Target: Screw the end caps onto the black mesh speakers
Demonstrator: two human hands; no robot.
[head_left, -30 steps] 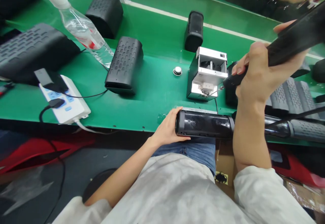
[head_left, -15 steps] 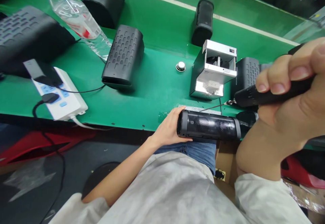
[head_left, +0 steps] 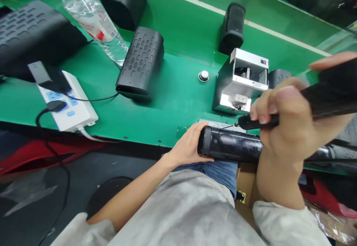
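Bringing driver (head_left: 331,89) to speaker (head_left: 237,145): work looks unfinished

The left hand (head_left: 191,145) curls around 1 end of the speaker at the green bench (head_left: 178,93)'s near edge. The right hand (head_left: 290,123) is wrapped around the driver, bit by the speaker's far side; what's fastened or left, I cannot tell.

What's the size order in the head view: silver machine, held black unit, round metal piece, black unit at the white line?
Silver machine and partly hidden held black unit: too close to rank
Other black unit
Round metal piece
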